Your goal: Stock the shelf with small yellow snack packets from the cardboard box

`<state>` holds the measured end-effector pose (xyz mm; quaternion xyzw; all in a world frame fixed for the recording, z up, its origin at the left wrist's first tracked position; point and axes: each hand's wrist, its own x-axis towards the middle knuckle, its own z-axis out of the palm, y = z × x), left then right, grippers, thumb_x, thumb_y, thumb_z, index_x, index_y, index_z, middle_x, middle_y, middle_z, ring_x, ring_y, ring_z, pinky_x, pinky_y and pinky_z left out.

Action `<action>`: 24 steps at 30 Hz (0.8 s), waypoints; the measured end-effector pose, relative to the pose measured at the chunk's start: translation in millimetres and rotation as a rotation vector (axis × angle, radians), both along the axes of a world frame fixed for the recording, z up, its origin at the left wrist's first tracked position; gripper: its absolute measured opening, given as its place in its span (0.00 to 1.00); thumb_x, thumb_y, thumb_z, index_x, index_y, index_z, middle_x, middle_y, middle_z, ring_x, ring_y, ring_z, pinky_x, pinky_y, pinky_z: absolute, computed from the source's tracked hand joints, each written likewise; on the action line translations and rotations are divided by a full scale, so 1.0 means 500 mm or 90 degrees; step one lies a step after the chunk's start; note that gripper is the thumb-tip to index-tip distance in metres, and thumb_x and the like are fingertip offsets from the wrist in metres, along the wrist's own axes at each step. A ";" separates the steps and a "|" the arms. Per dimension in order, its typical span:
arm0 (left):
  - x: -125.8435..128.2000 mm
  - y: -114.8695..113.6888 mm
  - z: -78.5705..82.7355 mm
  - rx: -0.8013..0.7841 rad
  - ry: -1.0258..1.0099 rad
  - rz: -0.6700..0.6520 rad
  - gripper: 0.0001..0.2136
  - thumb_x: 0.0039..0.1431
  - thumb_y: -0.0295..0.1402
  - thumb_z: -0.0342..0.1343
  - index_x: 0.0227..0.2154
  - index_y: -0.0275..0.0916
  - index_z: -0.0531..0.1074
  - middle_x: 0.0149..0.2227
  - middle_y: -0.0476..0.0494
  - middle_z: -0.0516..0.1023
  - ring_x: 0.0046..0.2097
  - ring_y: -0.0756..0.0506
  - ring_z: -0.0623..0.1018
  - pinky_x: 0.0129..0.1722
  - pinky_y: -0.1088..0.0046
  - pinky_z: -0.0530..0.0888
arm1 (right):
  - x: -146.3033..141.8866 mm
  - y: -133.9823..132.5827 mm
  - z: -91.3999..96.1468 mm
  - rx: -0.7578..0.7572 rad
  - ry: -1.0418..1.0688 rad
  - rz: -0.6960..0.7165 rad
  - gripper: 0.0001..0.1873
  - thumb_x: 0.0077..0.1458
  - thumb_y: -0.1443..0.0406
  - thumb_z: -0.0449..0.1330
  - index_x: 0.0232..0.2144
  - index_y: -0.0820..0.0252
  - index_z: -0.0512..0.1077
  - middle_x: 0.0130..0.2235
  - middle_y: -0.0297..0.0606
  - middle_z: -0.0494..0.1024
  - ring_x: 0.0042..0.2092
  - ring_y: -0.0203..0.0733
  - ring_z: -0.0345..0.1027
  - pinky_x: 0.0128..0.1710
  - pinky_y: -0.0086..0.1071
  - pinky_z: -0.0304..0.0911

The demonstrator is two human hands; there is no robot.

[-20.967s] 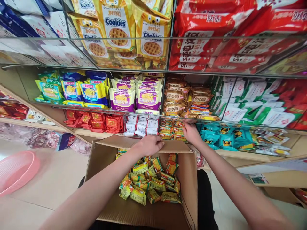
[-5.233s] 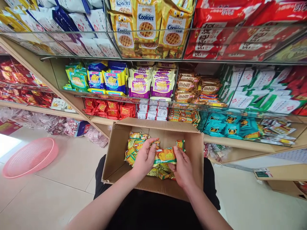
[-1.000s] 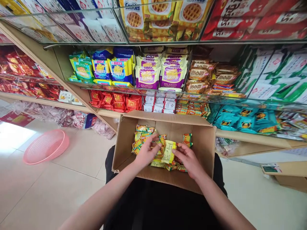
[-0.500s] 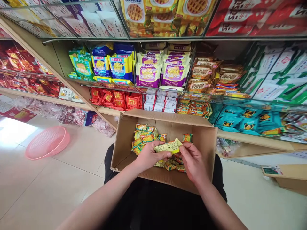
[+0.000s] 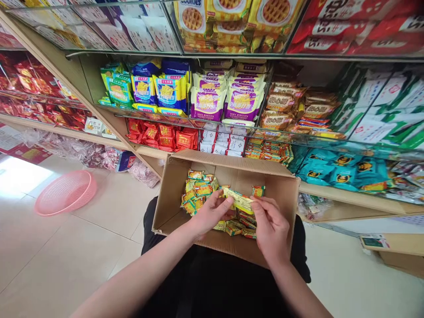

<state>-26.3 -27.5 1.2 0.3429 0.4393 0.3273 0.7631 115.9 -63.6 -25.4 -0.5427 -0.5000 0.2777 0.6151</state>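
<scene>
A small yellow snack packet (image 5: 240, 201) with printed lettering is held above an open cardboard box (image 5: 281, 187) on my lap. My right hand (image 5: 272, 225) pinches the packet's right end between thumb and fingers. At its other end, my left hand (image 5: 212, 212) has the thumb and forefinger closed around the edge, with the remaining fingers curled beneath. Inside the box, a heap of yellow-green packets (image 5: 198, 190) lies on the left. More packets (image 5: 243, 226) rest below my hands, and a single packet (image 5: 258, 191) leans near the back wall.
Glass-fronted shelves of biscuits rise behind the box, with purple soda biscuits (image 5: 208, 104), red packets (image 5: 167, 137) and teal bags (image 5: 344, 170). A pink basket (image 5: 66, 196) is on the tiled floor at left. Another carton (image 5: 397, 247) stands at right.
The packet has shifted slightly right and tilted, its right end now lower. My left thumb has moved up to the packet's left end; my right hand has moved a little right.
</scene>
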 end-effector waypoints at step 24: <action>0.033 -0.016 -0.008 0.019 0.001 -0.119 0.13 0.51 0.39 0.54 0.37 0.37 0.69 0.39 0.44 0.73 0.45 0.47 0.71 0.47 0.71 0.66 | 0.027 -0.046 -0.040 -0.232 0.043 0.228 0.28 0.51 0.61 0.56 0.54 0.55 0.54 0.44 0.42 0.69 0.30 0.33 0.65 0.27 0.29 0.64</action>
